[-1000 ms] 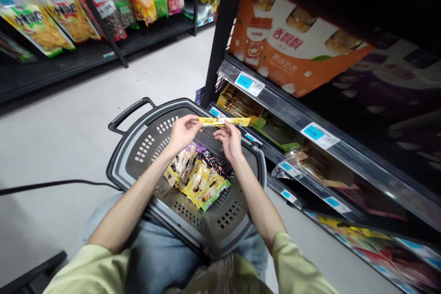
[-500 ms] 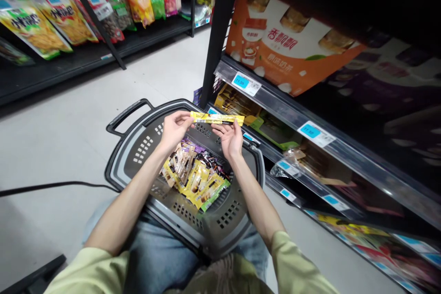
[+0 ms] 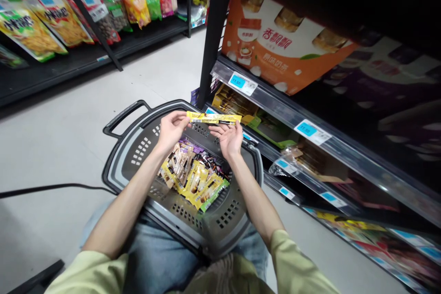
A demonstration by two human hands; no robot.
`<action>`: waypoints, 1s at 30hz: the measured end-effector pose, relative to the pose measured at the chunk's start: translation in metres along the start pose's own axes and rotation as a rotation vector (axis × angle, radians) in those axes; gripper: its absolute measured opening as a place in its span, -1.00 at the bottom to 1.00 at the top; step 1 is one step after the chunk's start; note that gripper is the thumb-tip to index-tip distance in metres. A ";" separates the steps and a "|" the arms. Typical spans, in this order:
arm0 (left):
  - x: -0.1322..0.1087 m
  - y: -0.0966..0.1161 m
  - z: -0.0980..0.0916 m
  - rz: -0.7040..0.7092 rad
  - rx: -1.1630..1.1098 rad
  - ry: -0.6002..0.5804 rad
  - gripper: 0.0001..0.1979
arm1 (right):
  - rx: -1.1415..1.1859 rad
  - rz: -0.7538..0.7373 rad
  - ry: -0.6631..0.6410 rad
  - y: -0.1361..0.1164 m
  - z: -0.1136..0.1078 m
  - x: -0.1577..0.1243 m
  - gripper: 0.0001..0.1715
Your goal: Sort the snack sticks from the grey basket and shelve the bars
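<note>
A long yellow stick packet (image 3: pixel 213 118) is held level above a grey shopping basket (image 3: pixel 136 149) that rests on my lap. My left hand (image 3: pixel 171 129) pinches the packet's left end. My right hand (image 3: pixel 229 138) grips its right end, palm turned partly up. Inside the basket lies a heap of several small sachets (image 3: pixel 193 172) in yellow, brown, purple and green. The basket's black handle (image 3: pixel 126 115) lies folded down at its far left rim.
A dark store shelf unit (image 3: pixel 310 131) with blue price tags stands close on the right, holding an orange carton (image 3: pixel 282 50) and loose packets. Across the pale floor, another shelf (image 3: pixel 69 59) carries hanging snack bags. A black cable (image 3: pixel 51 188) runs over the floor at left.
The view has drifted slightly, and both hands with the yellow packet have moved a little left and up. The right palm has turned more upward under the packet.
</note>
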State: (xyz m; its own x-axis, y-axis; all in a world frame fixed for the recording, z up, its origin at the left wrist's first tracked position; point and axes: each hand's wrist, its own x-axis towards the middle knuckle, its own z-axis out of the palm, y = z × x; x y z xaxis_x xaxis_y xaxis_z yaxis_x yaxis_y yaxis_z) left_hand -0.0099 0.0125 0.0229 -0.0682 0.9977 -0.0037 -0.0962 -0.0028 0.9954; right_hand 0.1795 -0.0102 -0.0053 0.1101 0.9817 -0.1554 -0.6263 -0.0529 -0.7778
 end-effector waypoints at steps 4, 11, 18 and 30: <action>0.002 -0.003 -0.002 0.009 0.015 0.041 -0.67 | -0.010 -0.018 -0.045 0.002 0.000 -0.001 -0.43; 0.002 -0.001 -0.003 -0.029 -0.004 0.114 -0.79 | -0.048 0.010 -0.063 0.003 0.001 -0.002 -0.43; 0.004 0.000 -0.004 -0.094 -0.026 0.119 -0.84 | -0.072 0.031 -0.045 0.005 0.003 -0.003 -0.51; 0.007 -0.009 -0.005 -0.038 0.037 0.060 -0.78 | -0.099 -0.097 0.002 0.008 0.004 -0.002 -0.69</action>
State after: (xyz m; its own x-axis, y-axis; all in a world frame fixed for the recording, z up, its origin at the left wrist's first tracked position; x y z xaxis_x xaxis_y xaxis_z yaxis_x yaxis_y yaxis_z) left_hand -0.0146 0.0192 0.0132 -0.1251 0.9911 -0.0465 -0.0632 0.0388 0.9972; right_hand 0.1716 -0.0115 -0.0087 0.1684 0.9826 -0.0779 -0.5337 0.0244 -0.8453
